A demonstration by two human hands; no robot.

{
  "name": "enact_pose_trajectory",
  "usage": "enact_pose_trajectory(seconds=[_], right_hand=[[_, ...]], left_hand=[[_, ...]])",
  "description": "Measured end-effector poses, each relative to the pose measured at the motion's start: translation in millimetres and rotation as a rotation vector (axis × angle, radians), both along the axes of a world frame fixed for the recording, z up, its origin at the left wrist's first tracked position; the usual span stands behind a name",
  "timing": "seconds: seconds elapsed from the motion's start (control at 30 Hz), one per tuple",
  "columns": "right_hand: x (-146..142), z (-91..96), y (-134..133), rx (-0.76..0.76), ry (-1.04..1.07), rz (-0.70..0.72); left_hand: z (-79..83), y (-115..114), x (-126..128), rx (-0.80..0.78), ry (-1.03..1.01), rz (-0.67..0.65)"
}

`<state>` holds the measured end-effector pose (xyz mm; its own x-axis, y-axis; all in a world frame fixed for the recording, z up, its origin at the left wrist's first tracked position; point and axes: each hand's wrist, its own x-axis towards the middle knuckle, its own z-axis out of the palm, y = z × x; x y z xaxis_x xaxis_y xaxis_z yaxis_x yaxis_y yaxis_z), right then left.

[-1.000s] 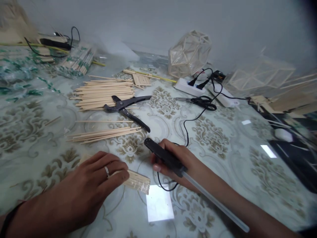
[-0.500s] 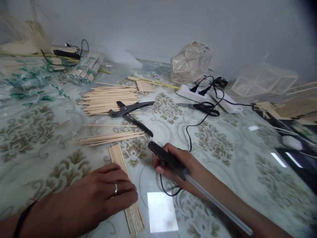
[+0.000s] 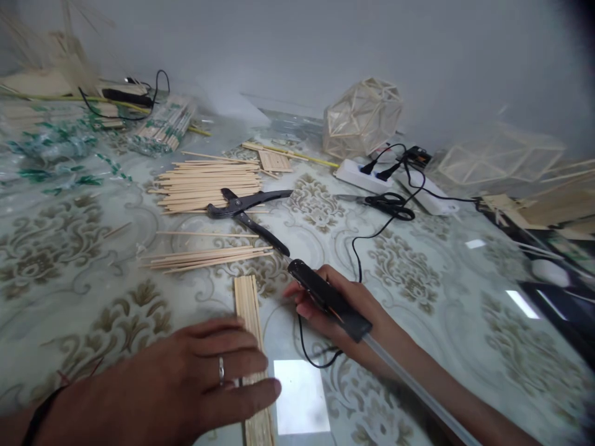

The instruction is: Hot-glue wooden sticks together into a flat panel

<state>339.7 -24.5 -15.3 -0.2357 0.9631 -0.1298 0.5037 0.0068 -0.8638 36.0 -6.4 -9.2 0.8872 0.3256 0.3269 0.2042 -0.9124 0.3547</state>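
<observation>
Lying loosely splayed over a stick panel (image 3: pixel 247 302), left hand (image 3: pixel 209 376) could let it skid; right hand (image 3: pixel 354 296) clasps a glue gun (image 3: pixel 327 298).

Stick panel (image 3: pixel 247 301) L of glue gun (image 3: pixel 328 298); pliers (image 3: pixel 238 205) behind, on tbl (image 3: pixel 186 297).

Craft workspace: patterned tabletop (image 3: pixel 404 272), wooden sticks (image 3: pixel 204 179), glue gun (image 3: pixel 329 298), cutters (image 3: pixel 239 203), stick-frame models (image 3: pixel 365 118).

The left hand (image 3: pixel 209 375) spreads over a strip of sticks (image 3: pixel 247 303) on the counter (image 3: pixel 465 291). The right hand (image 3: pixel 357 305) grips a black glue gun (image 3: pixel 325 294), its translucent glue stick (image 3: pixel 409 373) jutting rearward. Dark pliers (image 3: pixel 238 204) overlap loose sticks (image 3: pixel 195 183).
</observation>
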Motion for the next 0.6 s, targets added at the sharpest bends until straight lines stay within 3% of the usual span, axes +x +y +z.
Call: enact_pose_trajectory(seconds=[0.17, 0.6], right_hand=[[0, 1.3, 1, -0.004, 0.026, 0.033], [1, -4.2, 1, 0.074, -0.058, 0.009]], left_hand=[[2.0, 5, -2, 0.023, 0.034, 0.168], [2.7, 10, -13, -0.153, 0.104, 0.117]])
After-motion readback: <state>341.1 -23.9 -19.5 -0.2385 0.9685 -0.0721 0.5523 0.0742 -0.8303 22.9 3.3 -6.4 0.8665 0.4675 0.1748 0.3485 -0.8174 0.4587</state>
